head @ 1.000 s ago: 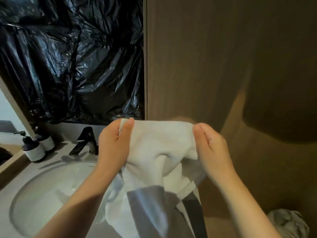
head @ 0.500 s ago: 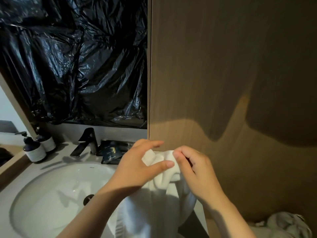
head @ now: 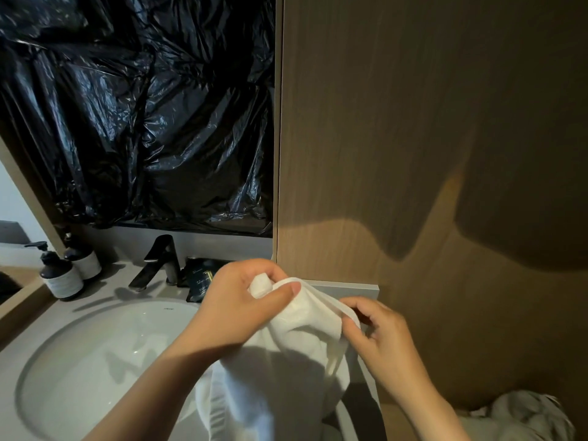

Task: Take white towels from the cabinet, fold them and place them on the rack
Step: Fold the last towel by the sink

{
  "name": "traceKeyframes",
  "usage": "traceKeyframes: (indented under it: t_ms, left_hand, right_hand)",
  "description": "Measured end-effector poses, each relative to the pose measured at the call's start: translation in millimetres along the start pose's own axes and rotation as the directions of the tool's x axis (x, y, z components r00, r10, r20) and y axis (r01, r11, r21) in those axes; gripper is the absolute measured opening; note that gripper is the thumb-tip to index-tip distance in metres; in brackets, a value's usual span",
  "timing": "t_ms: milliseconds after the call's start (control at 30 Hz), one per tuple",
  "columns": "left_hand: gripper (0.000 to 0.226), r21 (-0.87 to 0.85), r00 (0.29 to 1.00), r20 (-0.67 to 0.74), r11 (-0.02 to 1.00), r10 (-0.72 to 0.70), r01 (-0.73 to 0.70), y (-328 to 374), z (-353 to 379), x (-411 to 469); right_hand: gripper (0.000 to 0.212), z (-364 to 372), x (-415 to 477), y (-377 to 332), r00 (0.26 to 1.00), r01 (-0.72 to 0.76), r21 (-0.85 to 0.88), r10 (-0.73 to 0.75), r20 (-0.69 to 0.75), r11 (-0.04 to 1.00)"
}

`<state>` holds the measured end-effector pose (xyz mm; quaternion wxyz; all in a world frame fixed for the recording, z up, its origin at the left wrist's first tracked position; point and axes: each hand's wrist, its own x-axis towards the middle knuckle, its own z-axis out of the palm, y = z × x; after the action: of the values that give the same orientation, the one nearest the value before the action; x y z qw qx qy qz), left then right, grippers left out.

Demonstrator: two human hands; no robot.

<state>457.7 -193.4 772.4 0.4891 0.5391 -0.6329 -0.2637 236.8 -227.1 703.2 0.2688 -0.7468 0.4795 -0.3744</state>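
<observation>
A white towel (head: 286, 361) hangs bunched in front of me over the right edge of the counter. My left hand (head: 241, 303) grips its upper end, thumb across the cloth and fingers curled round a corner. My right hand (head: 378, 338) pinches the towel's right edge a little lower. The towel's lower part drops out of the bottom of the view. No rack and no cabinet opening show.
A round white sink (head: 95, 370) sits in the grey counter at the left, with a black tap (head: 159, 262), dark sachets (head: 200, 278) and two pump bottles (head: 63, 275). Black plastic (head: 143, 116) covers the mirror. A wooden panel (head: 413, 154) fills the right. Crumpled pale cloth (head: 525, 418) lies at bottom right.
My hands held the towel's top edge stretched wide, then came together. Now my left hand holds the gathered corners and my right hand has slid down along the right edge.
</observation>
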Motion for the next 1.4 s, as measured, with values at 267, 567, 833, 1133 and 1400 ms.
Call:
traceKeyframes:
  t_ms: [267,567,833,1133,1400]
  left_hand:
    - [0.019,0.173,0.982,-0.17,0.984,0.078,-0.048,-7.2,-19.2,4.5]
    - [0.017,0.445,0.916,-0.382,0.893,0.122,0.066,-19.4,-31.4,25.3]
    - [0.008,0.292,0.918,-0.356,0.954,0.176,-0.07,-14.1,-14.8,5.4]
    - [0.02,0.136,0.988,0.011,0.979,0.152,-0.152,22.8,0.3,4.3]
    - [0.013,0.234,0.961,-0.093,0.944,0.26,-0.233,31.9,-24.9,10.0]
  right_hand:
    - [0.03,-17.8,4.5,7.0,0.965,-0.11,0.069,0.124,-0.231,0.991]
    - [0.039,-52.3,42.7,-67.9,0.989,0.145,0.186,-0.15,0.014,0.972]
    - [0.043,-38.9,33.4,-53.1,0.975,0.219,-0.095,-0.221,-0.005,0.971]
    - [0.023,-43.6,30.8,-82.7,0.946,0.325,-0.11,-0.323,0.033,0.939]
    - [0.02,-39.7,17.5,-31.1,0.992,0.113,0.022,-0.112,-0.06,0.993]
